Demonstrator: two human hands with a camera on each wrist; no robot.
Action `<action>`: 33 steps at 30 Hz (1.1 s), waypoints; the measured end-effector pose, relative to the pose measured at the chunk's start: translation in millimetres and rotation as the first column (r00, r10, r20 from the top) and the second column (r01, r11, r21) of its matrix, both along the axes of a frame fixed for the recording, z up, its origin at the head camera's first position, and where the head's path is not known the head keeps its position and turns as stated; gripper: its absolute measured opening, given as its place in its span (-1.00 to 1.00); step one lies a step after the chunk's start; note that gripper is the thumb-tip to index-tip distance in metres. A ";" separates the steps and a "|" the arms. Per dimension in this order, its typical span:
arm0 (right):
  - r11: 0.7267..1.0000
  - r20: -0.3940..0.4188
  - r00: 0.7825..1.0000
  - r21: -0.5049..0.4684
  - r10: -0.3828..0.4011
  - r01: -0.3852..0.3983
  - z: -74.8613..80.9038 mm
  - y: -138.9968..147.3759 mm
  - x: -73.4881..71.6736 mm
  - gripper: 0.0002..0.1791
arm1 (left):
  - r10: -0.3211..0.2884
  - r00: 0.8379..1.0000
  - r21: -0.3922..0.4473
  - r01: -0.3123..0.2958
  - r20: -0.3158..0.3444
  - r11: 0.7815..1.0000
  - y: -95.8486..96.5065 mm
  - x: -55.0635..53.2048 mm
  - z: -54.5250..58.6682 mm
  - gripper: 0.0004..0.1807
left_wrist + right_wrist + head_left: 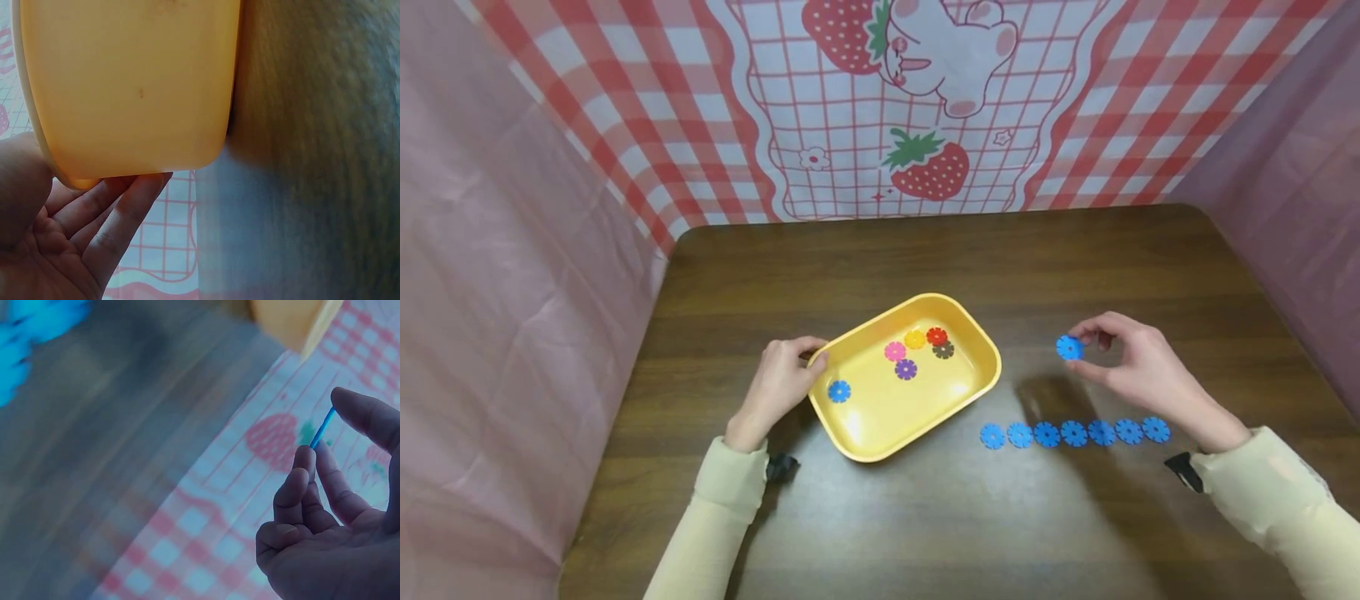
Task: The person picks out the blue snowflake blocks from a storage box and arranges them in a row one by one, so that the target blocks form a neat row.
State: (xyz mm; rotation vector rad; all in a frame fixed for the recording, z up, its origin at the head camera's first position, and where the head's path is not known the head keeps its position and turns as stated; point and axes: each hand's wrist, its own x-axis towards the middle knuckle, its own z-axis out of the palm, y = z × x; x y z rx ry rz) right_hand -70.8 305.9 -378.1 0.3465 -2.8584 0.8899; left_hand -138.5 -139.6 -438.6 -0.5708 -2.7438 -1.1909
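My left hand (775, 383) grips the left end of a yellow plastic tray (880, 417), thumb over the rim and fingers under it in the left wrist view. Inside the tray lie a blue notched disc (839, 392) near that hand, and pink (895, 352), yellow (914, 339), red (936, 336), dark grey (943, 350) and purple (906, 369) ones grouped together. To the right, my right hand (1138, 358) pinches another blue notched disc (1070, 347) between thumb and fingertips, raised over the table. The right wrist view shows this disc edge-on.
A straight row of several blue discs (1073, 433) lies on the brown wooden table (925, 533), right of the tray and nearer me than the right hand. A red-checked strawberry cloth (865, 175) hangs behind the table. Pink curtains (512, 275) flank both sides.
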 end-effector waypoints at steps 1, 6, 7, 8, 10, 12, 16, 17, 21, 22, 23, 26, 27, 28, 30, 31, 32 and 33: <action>1.000 0.003 1.000 -0.004 -0.025 0.025 -2.0 7.4 3.0 -0.64 | 0.001 1.000 0.001 -0.001 0.005 1.000 -0.1 -0.1 -0.3 -0.82; 0.987 0.043 0.986 -0.014 -0.162 0.163 -12.1 43.5 17.0 -0.65 | 0.004 1.000 -0.003 -0.004 0.008 1.000 -0.4 -1.2 -1.6 -0.82; 0.983 0.060 0.981 -0.012 -0.182 0.183 -14.0 50.6 20.3 -0.65 | 0.004 1.000 -0.004 -0.004 0.008 1.000 -0.1 -1.4 -1.6 -0.82; 0.980 0.073 0.978 -0.010 -0.196 0.197 -16.1 57.2 23.2 -0.64 | 0.003 1.000 -0.001 -0.003 0.010 1.000 0.1 -1.2 -1.4 -0.82; 0.976 0.104 0.971 -0.003 -0.214 0.216 -21.1 70.3 29.4 -0.62 | 0.002 1.000 0.004 -0.002 0.017 1.000 0.4 -0.5 -0.4 -0.82; 0.973 0.128 0.965 0.009 -0.231 0.231 -26.7 81.6 35.4 -0.61 | 0.002 1.000 0.009 -0.003 0.028 1.000 0.8 0.1 0.6 -0.82; 0.964 0.154 0.952 0.038 -0.265 0.263 -37.3 99.0 46.4 -0.59 | 0.006 0.999 0.007 -0.006 0.041 1.000 1.2 1.1 1.4 -0.82; 0.964 0.153 0.952 0.046 -0.267 0.263 -39.9 102.3 48.9 -0.59 | 0.008 0.999 0.004 -0.008 0.043 1.000 1.2 1.1 0.9 -0.82; 0.961 0.140 0.951 0.054 -0.276 0.271 -49.8 111.9 56.5 -0.60 | 0.011 0.999 0.001 -0.011 0.039 1.000 1.4 1.3 0.7 -0.82; 0.961 0.140 0.951 0.052 -0.277 0.272 -52.1 114.3 58.3 -0.60 | 0.010 0.999 0.001 -0.010 0.036 1.000 1.4 1.3 0.6 -0.82; 0.960 0.138 0.950 0.051 -0.280 0.275 -54.2 116.5 60.1 -0.60 | 0.010 0.999 0.000 -0.010 0.034 1.000 1.5 1.3 0.6 -0.82; 0.956 0.135 0.947 0.051 -0.292 0.288 -59.1 124.1 65.7 -0.60 | 0.004 1.000 0.003 -0.004 0.030 1.000 1.9 1.5 0.7 -0.82; 0.955 0.134 0.946 0.054 -0.297 0.292 -60.4 126.5 67.6 -0.60 | 0.004 1.000 0.003 -0.004 0.030 1.000 2.0 1.5 0.5 -0.82; 0.953 0.130 0.945 0.055 -0.301 0.296 -61.8 128.8 69.3 -0.60 | 0.004 0.999 0.004 -0.004 0.032 1.000 2.1 1.5 0.3 -0.82; 0.951 0.129 0.943 0.057 -0.308 0.303 -64.0 132.7 72.5 -0.60 | 0.005 0.999 0.005 -0.005 0.034 1.000 2.1 1.6 0.1 -0.82; 0.950 0.132 0.941 0.060 -0.311 0.305 -65.0 134.3 74.1 -0.60 | 0.006 0.999 0.005 -0.006 0.034 1.000 2.0 1.5 0.0 -0.81; 0.950 0.135 0.941 0.063 -0.310 0.305 -66.0 135.6 75.5 -0.61 | 0.008 0.999 0.006 -0.008 0.036 1.000 1.9 1.5 -0.1 -0.81; 0.951 0.138 0.941 0.064 -0.310 0.304 -67.2 136.5 76.8 -0.61 | 0.009 0.999 0.006 -0.009 0.036 1.000 1.8 1.3 -0.2 -0.81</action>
